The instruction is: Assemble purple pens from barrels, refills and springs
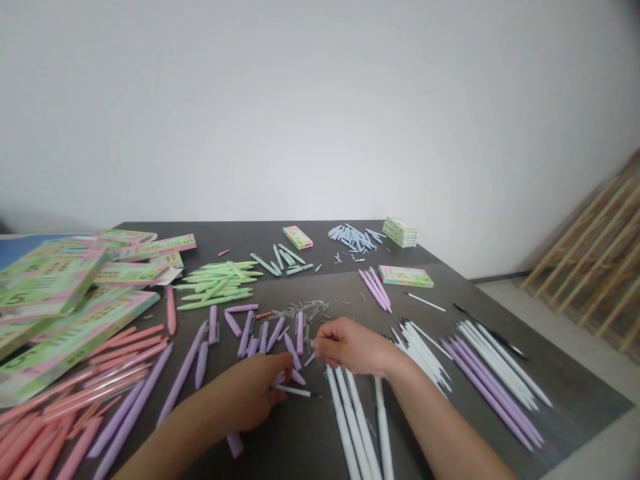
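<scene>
My left hand rests low on the dark table, fingers curled around a thin white pen refill with a dark tip. My right hand hovers just right of it, fingertips pinched together beside short purple pen caps; what it pinches is too small to name. White pen tubes lie under and in front of my right wrist. A scatter of small grey springs lies just beyond both hands.
Pink pen barrels and long purple barrels fill the left front. Green boxes are stacked far left. Green barrels, blue parts and small boxes lie further back. White and purple tubes lie right. Wooden racks lean at right.
</scene>
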Available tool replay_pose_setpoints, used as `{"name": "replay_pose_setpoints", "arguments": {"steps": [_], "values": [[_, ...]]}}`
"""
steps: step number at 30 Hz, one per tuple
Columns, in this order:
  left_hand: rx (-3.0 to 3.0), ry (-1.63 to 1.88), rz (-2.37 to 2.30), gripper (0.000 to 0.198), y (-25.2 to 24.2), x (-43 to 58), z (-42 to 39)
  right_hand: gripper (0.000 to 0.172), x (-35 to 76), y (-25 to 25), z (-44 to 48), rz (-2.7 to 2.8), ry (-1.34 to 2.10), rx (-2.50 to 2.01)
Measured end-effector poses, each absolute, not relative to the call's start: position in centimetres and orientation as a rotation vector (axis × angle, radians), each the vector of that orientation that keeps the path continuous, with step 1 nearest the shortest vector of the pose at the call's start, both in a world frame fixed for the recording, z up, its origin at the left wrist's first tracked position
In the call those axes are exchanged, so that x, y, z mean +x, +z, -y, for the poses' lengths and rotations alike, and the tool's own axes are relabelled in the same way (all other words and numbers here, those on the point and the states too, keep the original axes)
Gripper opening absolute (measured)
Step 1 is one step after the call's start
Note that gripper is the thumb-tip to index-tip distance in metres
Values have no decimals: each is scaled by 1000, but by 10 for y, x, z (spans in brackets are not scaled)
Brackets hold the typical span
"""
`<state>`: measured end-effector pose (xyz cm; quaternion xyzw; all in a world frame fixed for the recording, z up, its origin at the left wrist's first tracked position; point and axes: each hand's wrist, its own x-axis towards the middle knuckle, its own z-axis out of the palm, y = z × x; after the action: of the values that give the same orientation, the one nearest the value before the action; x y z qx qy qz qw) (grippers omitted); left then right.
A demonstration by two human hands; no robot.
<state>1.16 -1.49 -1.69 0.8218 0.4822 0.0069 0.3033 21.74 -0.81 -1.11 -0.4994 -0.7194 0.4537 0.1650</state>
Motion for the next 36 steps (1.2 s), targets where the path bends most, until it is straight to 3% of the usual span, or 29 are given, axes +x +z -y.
{"name": "replay_pose_setpoints", "arguments": {"steps": [4, 9, 16, 21, 26, 36], "values": [[2182, 89, -1191, 17, -16, 14, 14, 18, 230, 18, 32, 2046, 1063, -1438], [2042, 226, -1092, 23, -14, 26, 16, 13, 247, 23, 74, 1974, 769, -1576], [1400, 391, -909, 29, -12, 57, 41, 24, 225, -8, 72, 848, 1662, -1032], [1184, 755, -945, 42, -9, 58, 38, 33, 197, 14, 32, 828, 2027, -929], [1249, 947, -966, 38, -3, 45, 23, 36, 185, 23, -1, 981, 2102, -1024], [1996, 725, -1144, 18, 6, 38, 25, 28, 180, 9, 0, 1094, 2109, -983]]}}
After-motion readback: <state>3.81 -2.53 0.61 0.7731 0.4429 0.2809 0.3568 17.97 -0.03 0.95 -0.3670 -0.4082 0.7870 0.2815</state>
